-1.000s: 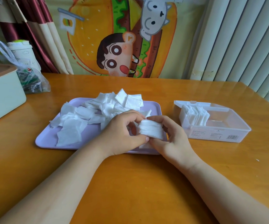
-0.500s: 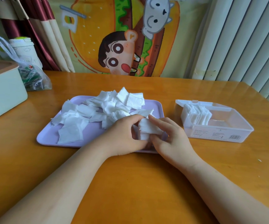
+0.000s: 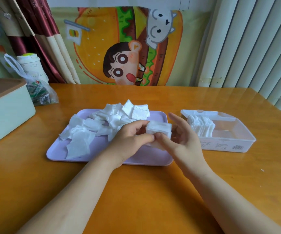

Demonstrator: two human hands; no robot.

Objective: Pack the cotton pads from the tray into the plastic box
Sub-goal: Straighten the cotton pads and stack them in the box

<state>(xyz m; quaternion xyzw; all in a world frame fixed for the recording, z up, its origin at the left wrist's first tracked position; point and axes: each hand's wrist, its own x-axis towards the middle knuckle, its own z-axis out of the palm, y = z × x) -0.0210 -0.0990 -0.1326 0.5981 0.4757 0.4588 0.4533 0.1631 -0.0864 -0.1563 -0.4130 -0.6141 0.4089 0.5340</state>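
Forearms reach in from the near edge over the orange wooden worktop point(image 3: 136, 200). The left hand point(image 3: 129, 141) has its fingers point(image 3: 141, 123) curled round a small stack of cotton pads point(image 3: 159, 128), thumb beneath and fingertips on top, so the stack is pinched at its left end. The right hand point(image 3: 183, 141) stands just beside it, palm turned inward, its thumb pressing the stack's lower edge while the other fingers spread loosely open behind the pads; whether they touch the stack I cannot tell. Both hands hover over the near right part of the lilac tray point(image 3: 58, 150).

Beyond them, loose cotton pads point(image 3: 102, 122) lie heaped across the middle and left of the tray, some overlapping, a few flat near its front edge. To the right, apart from the tray, sits the clear plastic box point(image 3: 229, 141), lid open, with a row of packed pads point(image 3: 201, 126) standing on edge at its left end. At far left are a pale green container point(image 3: 6, 114) and a plastic bag point(image 3: 40, 93).
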